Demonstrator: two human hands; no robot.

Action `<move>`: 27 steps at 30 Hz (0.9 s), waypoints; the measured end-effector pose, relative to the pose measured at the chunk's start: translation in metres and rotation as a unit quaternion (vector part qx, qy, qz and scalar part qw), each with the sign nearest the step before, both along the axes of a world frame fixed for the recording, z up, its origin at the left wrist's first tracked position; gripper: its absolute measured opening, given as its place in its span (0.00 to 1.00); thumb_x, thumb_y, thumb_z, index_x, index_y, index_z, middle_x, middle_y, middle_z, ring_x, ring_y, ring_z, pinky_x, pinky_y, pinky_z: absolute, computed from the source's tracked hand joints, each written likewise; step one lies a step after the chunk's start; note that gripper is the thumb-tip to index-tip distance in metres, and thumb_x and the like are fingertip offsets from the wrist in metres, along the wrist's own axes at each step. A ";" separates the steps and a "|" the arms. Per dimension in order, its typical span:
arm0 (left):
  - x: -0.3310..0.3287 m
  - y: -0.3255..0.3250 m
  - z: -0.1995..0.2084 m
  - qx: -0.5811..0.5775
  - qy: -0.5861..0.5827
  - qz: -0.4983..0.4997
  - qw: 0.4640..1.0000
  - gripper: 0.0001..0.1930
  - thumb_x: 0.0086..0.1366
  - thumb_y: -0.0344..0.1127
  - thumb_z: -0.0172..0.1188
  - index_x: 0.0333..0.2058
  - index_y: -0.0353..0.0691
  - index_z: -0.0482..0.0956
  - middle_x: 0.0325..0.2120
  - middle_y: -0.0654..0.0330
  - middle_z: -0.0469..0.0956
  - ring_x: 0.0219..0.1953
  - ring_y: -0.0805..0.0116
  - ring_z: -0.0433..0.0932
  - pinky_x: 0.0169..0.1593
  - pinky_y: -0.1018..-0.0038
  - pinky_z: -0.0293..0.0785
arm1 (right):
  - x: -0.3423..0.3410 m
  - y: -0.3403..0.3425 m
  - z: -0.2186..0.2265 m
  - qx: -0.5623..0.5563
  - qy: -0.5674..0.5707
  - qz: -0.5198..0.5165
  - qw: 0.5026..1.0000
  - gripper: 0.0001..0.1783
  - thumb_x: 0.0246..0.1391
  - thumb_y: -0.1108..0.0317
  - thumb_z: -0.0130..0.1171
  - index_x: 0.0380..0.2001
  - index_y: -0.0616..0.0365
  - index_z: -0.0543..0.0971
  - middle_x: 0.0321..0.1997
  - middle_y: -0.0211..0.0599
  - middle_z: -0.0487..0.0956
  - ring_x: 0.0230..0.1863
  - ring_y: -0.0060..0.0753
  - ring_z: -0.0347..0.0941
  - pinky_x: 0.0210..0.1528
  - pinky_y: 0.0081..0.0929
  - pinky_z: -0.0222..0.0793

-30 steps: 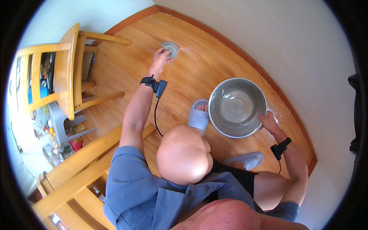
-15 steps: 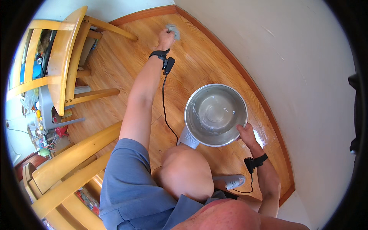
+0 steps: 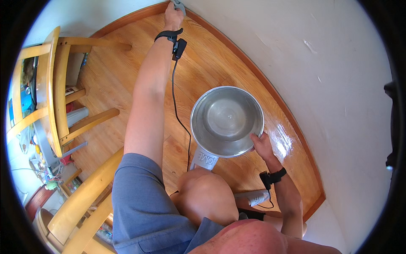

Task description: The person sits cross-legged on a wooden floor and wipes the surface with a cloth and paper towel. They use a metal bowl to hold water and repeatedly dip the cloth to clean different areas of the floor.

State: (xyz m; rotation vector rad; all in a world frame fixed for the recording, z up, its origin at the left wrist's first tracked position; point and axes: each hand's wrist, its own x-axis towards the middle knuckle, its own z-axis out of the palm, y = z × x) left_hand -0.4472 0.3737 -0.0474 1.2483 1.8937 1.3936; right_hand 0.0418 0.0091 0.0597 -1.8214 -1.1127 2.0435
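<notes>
My left hand (image 3: 173,17) is stretched far forward into the corner where the walls meet the floor. Its fingers are closed on a grey cloth (image 3: 179,6), which is partly cut off by the top of the picture. Close to my knees, my right hand (image 3: 262,146) grips the near right rim of a round stainless steel basin (image 3: 198,127), thumb over the edge. The basin is tilted slightly toward me, and whether there is water in it I cannot tell. Black straps with small devices sit on both wrists.
A brown skirting board (image 3: 237,48) runs along the white wall (image 3: 330,84) on the right. Wooden chairs (image 3: 51,93) stand at the left. A black cable (image 3: 175,97) hangs from my left wrist. My grey slippers (image 3: 204,159) rest on the wood floor (image 3: 127,70).
My left hand has moved the cloth forward from the floor up to the corner by the skirting board. The basin and right hand have shifted a little left in the picture.
</notes>
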 end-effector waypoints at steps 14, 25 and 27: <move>0.129 -0.077 0.040 -0.078 0.137 -0.107 0.982 0.27 0.56 0.24 0.45 0.57 0.29 0.59 0.49 0.34 0.67 0.54 0.38 0.65 0.58 0.59 0.62 | -0.002 0.005 0.000 0.014 0.001 -0.003 1.000 0.14 0.60 0.66 0.49 0.40 0.68 0.75 0.25 0.40 0.79 0.20 0.30 0.77 0.18 0.24 0.73; 0.259 -0.155 0.108 -0.190 -0.192 -0.215 0.939 0.17 0.55 0.26 0.54 0.45 0.30 0.68 0.39 0.56 0.71 0.45 0.63 0.67 0.51 0.69 0.63 | 0.003 -0.004 -0.008 0.038 0.020 -0.017 0.999 0.16 0.60 0.65 0.48 0.38 0.72 0.74 0.21 0.43 0.78 0.17 0.32 0.76 0.18 0.25 0.72; 0.250 -0.144 0.111 -0.163 -0.205 -0.186 0.947 0.19 0.53 0.26 0.55 0.45 0.32 0.68 0.40 0.56 0.70 0.46 0.63 0.66 0.52 0.69 0.63 | 0.002 -0.004 -0.005 0.021 0.003 -0.016 1.000 0.17 0.60 0.64 0.48 0.38 0.71 0.74 0.20 0.43 0.78 0.17 0.32 0.76 0.18 0.26 0.72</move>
